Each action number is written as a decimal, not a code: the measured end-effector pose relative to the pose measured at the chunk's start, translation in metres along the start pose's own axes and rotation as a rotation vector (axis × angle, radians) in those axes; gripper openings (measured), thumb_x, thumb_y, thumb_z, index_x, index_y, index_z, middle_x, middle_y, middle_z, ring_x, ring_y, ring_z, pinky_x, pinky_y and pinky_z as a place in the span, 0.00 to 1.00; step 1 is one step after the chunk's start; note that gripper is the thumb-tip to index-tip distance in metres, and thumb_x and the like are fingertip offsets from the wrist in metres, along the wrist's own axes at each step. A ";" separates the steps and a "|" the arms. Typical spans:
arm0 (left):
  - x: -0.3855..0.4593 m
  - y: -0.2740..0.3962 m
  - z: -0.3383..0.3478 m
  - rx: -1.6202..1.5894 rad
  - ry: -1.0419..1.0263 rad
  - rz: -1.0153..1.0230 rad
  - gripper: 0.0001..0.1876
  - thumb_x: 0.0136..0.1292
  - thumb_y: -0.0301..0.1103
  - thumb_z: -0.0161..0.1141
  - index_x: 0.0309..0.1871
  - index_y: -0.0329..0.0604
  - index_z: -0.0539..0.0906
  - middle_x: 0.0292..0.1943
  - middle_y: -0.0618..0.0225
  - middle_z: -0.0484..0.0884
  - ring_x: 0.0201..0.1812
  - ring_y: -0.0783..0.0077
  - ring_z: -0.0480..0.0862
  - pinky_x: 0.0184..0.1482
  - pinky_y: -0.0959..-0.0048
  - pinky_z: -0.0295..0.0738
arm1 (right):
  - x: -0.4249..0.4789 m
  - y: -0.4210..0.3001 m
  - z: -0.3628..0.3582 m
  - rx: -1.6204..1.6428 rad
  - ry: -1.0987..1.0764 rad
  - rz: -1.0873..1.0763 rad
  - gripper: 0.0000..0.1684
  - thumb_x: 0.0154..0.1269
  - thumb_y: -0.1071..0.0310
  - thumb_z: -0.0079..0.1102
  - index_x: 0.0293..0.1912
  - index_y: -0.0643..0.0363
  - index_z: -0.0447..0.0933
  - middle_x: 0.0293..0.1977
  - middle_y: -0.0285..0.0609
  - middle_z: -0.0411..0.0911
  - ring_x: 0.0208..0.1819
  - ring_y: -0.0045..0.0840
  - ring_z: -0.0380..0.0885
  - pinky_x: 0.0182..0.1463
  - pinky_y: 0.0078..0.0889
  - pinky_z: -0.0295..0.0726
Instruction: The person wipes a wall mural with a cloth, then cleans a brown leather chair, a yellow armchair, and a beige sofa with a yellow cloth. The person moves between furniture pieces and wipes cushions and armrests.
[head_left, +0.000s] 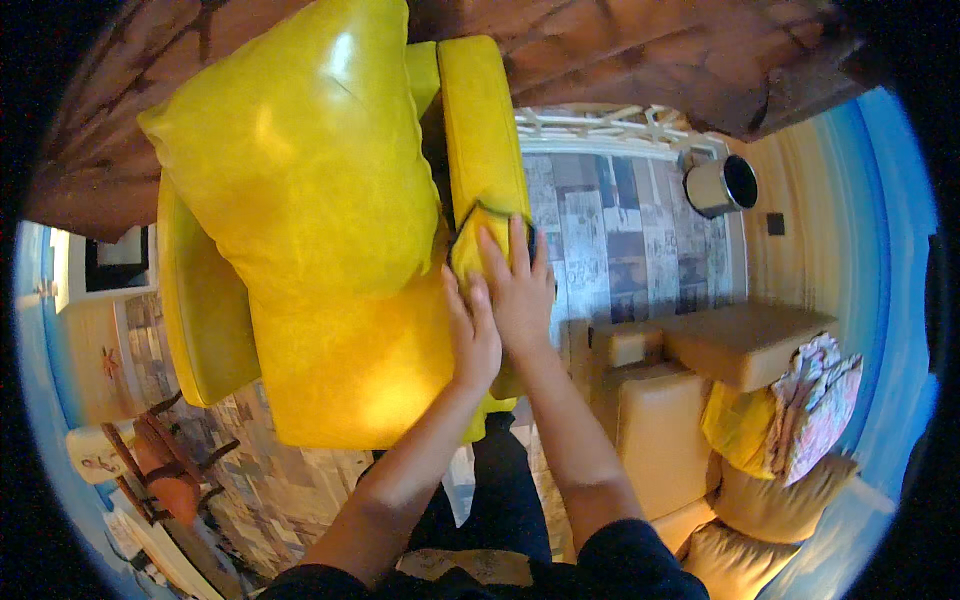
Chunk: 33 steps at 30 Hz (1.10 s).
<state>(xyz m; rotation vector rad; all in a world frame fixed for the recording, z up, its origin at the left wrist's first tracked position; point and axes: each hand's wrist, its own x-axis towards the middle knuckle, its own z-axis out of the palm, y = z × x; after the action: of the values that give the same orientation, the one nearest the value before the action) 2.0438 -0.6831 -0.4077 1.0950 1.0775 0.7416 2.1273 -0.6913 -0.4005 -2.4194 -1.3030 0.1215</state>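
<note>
A yellow armchair with a smooth, leather-like cover stands before me. On its right armrest (484, 112) lies a yellow cloth (470, 238) with dark edging. My right hand (517, 289) presses down on this cloth, fingers spread over it. Close beside it, my left hand (476, 334) rests at the cloth's near edge by the seat; whether its fingers grip the cloth is hidden. A large glossy yellow cushion (300, 165) leans over the chair's back and covers part of the seat (337, 375).
A brown curtain (637, 52) hangs behind the chair. On the patchwork-patterned floor (585, 217), a bin (709, 187) stands by the right wall. A tan sofa (664, 435) at right bears folded fabric (817, 412) and cushions (780, 499). A brown chair (169, 472) is at lower left.
</note>
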 end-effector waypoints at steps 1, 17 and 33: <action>-0.011 -0.001 0.002 0.153 0.065 0.041 0.38 0.83 0.50 0.41 0.82 0.32 0.45 0.83 0.43 0.44 0.83 0.49 0.49 0.81 0.58 0.46 | -0.025 0.000 -0.006 -0.010 -0.012 -0.007 0.34 0.71 0.44 0.56 0.75 0.29 0.67 0.81 0.42 0.51 0.76 0.60 0.56 0.66 0.76 0.68; -0.032 -0.011 0.019 0.521 0.189 0.077 0.32 0.81 0.42 0.47 0.76 0.22 0.60 0.75 0.33 0.62 0.75 0.36 0.64 0.76 0.54 0.59 | 0.103 -0.017 0.009 -0.135 -0.021 -0.007 0.40 0.66 0.51 0.65 0.75 0.25 0.65 0.82 0.48 0.45 0.73 0.70 0.56 0.62 0.72 0.75; -0.039 -0.026 0.013 0.498 0.143 0.096 0.36 0.82 0.51 0.37 0.77 0.24 0.58 0.76 0.33 0.60 0.76 0.35 0.63 0.78 0.53 0.55 | 0.060 0.006 -0.011 0.098 -0.082 -0.117 0.37 0.69 0.52 0.63 0.74 0.46 0.68 0.79 0.54 0.53 0.75 0.69 0.53 0.78 0.62 0.58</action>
<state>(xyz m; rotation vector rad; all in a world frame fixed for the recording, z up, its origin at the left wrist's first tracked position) 2.0420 -0.7304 -0.4196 1.5410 1.3829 0.6489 2.1689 -0.6481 -0.3865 -2.2714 -1.4369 0.2489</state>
